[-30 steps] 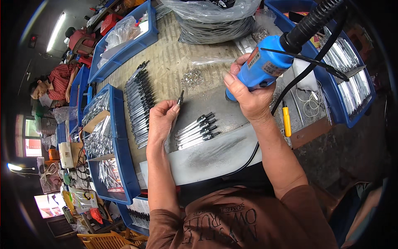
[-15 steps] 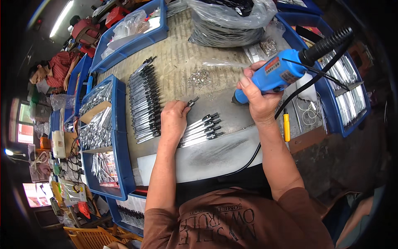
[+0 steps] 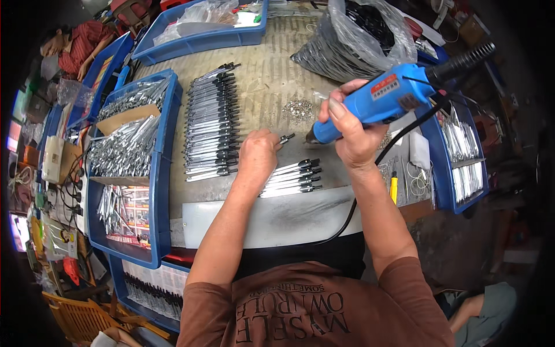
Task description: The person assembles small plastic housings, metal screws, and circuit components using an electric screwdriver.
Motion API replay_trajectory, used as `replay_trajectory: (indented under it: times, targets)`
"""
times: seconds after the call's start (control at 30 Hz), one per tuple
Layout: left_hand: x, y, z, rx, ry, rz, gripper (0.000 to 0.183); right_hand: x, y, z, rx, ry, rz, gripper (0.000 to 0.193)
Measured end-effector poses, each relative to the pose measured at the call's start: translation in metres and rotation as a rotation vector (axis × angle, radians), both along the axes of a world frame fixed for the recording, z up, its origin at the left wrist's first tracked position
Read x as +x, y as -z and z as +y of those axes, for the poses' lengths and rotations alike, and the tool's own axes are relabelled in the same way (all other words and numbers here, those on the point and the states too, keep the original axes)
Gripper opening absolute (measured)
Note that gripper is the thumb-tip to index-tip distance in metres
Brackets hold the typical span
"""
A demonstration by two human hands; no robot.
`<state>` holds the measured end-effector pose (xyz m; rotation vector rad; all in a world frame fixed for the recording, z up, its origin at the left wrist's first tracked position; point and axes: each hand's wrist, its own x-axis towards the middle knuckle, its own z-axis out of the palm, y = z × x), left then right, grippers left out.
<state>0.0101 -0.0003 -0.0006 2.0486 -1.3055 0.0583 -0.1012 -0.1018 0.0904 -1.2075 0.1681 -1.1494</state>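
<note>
My left hand (image 3: 258, 153) is closed on a slim metal rod with a black collar (image 3: 285, 139); its tip sticks out to the right of my fingers. In my right hand (image 3: 354, 130) is a blue electric screwdriver (image 3: 376, 98), gripped around its body. The driver's dark nose points down and left, a short gap from the rod's tip. Just below the left hand lies a small group of similar rods (image 3: 292, 178) with black collars. A long row of such rods (image 3: 211, 127) stretches away to the left. Small metal screws (image 3: 299, 110) are heaped beyond the rod's tip.
A blue divided tray (image 3: 163, 191) of loose metal parts stands at the left. Another blue tray (image 3: 248, 37) is at the back, beside a plastic bag (image 3: 324, 55) of black parts. To the right are a yellow-handled screwdriver (image 3: 393, 188), a black cable (image 3: 399, 139) and a blue tray (image 3: 445, 194).
The electric screwdriver's nose has come closer to the tip of the held rod. Both hands keep their grips. The whole view has shifted a little.
</note>
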Motion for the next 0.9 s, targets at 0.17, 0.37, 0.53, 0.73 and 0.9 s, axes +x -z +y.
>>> replay_trajectory:
  times: [0.17, 0.37, 0.53, 0.73, 0.9]
  targets:
    - [0.000, 0.002, -0.001, -0.022, -0.005, 0.014, 0.007, 0.026, 0.003, 0.001, -0.044, -0.008, 0.033, 0.033]
    - [-0.001, 0.001, -0.001, -0.008, -0.009, 0.033, 0.007, 0.042, 0.012, -0.001, -0.054, -0.025, 0.085, 0.035]
    - [-0.001, 0.002, -0.001, 0.002, -0.017, 0.044, 0.006, 0.049, 0.012, 0.001, -0.025, -0.058, 0.095, 0.034]
    - [-0.001, 0.001, 0.000, 0.027, -0.021, 0.050, 0.005, 0.052, 0.015, 0.001, -0.024, -0.047, 0.124, 0.035]
    - [-0.001, 0.001, -0.001, 0.012, -0.022, 0.045, 0.006, 0.053, 0.015, 0.001, -0.045, -0.049, 0.122, 0.035]
